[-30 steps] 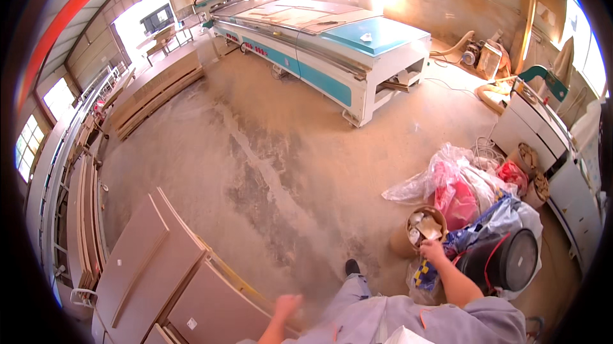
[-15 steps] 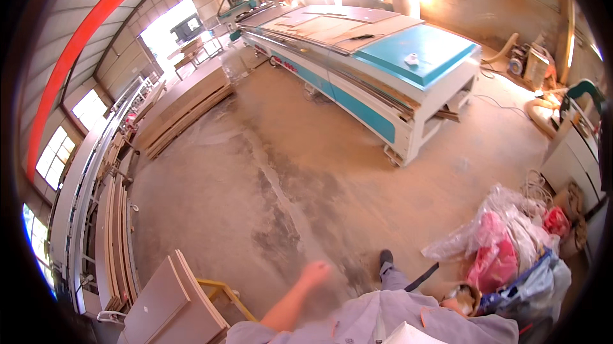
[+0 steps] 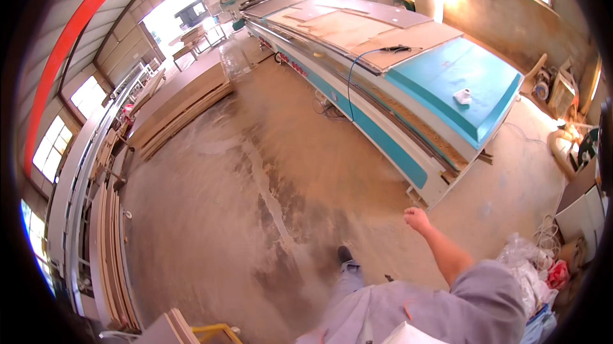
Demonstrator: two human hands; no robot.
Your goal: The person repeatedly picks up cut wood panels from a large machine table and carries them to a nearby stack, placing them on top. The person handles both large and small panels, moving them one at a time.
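Observation:
My right hand (image 3: 416,218) swings out in front of me with its fingers curled into a loose fist. I see nothing in it. Below it is the dusty concrete floor, and nearest to it stands the close corner of a long white and turquoise machine (image 3: 389,152). On the machine's turquoise end cover (image 3: 440,76) rests a small white object (image 3: 462,97). A dark hand tool (image 3: 396,48) with a blue cable lies on the boards (image 3: 357,28) behind that cover. My left hand is out of view. One dark shoe (image 3: 345,254) shows ahead of my body.
Stacked boards (image 3: 185,111) lie on the floor at the far left. More panels (image 3: 112,254) lean along the left side, and a yellow frame (image 3: 217,332) stands by panels at the lower left. Plastic bags (image 3: 527,267) are heaped at the right.
My left hand has swung out of view, and my right forearm and fist have come forward. I have stepped ahead; the machine looks closer, and the bags and lower-left panels have slipped toward the picture's edge.

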